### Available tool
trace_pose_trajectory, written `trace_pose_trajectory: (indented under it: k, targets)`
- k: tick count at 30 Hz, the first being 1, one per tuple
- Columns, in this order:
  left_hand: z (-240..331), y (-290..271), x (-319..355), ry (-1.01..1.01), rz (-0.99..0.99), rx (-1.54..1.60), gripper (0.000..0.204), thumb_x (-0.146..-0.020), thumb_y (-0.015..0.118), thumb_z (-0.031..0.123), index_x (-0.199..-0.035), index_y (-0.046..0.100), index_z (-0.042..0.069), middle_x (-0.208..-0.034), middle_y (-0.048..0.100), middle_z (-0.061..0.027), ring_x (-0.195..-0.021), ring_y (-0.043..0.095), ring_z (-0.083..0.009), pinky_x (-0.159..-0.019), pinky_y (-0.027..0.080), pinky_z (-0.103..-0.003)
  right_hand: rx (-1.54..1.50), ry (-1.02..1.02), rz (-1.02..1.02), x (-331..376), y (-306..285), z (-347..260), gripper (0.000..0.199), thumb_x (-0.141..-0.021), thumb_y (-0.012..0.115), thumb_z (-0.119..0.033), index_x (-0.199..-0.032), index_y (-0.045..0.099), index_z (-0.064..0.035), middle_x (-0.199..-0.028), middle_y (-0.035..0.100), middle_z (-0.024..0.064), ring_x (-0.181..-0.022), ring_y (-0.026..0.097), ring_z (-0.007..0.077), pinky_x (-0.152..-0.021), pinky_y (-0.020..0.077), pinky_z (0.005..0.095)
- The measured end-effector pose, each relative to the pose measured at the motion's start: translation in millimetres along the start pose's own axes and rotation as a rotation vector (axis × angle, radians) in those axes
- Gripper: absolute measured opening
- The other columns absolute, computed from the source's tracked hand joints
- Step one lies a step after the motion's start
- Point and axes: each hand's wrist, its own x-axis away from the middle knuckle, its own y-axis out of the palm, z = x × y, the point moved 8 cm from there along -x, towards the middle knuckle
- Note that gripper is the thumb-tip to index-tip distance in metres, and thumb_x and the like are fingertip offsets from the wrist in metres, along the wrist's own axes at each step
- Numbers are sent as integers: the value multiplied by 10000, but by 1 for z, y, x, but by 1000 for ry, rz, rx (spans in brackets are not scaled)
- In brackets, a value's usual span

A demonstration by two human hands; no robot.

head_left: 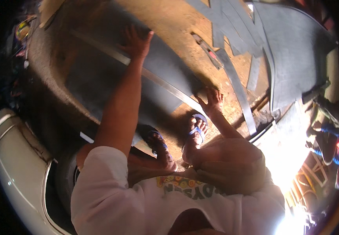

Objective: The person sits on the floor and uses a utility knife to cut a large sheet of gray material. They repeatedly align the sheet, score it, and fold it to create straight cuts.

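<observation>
A dark grey flat sheet [99,74] lies on a tan board [169,23] in front of my feet. A long pale metal straightedge [163,83] crosses the sheet diagonally, from the upper left toward my right foot. My left hand [136,43] is stretched out over the sheet's far part, fingers spread, beside the straightedge. Nearer to me on the right, my right hand [212,102] has its fingers apart by the sheet's edge, close to the straightedge's near end. Whether its palm presses on the sheet or the board I cannot tell. Neither hand holds anything.
A narrow dark tool with a red part [208,51] lies right of the sheet. Beyond it are grey strips [236,88] and a larger grey sheet [294,51]. A pale car body [20,168] stands at the left; glaring light falls at the right.
</observation>
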Motion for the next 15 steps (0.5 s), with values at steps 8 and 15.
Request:
trace_pose_trajectory:
  k: [8,15]
  targets:
    - [-3,-2,-5,16,95,3,1129,-833,474,908,-1625,281,127,-1680,221,-175,-1592,144,-337,-1152,47,-810,88,-105,94,-15,-26,-23,727,-806,844,-472,-1362,633,-53,-1227,627,160,-1146,586,335,-970,429,505]
    - [-4,-6,-10,19,154,28,1119,-818,527,894,-1597,329,115,-1644,263,-199,-1566,200,-356,-1110,58,-849,80,-127,131,-22,-12,-25,609,-833,816,-436,-1288,676,-55,-1205,643,140,-1131,588,321,-968,410,498]
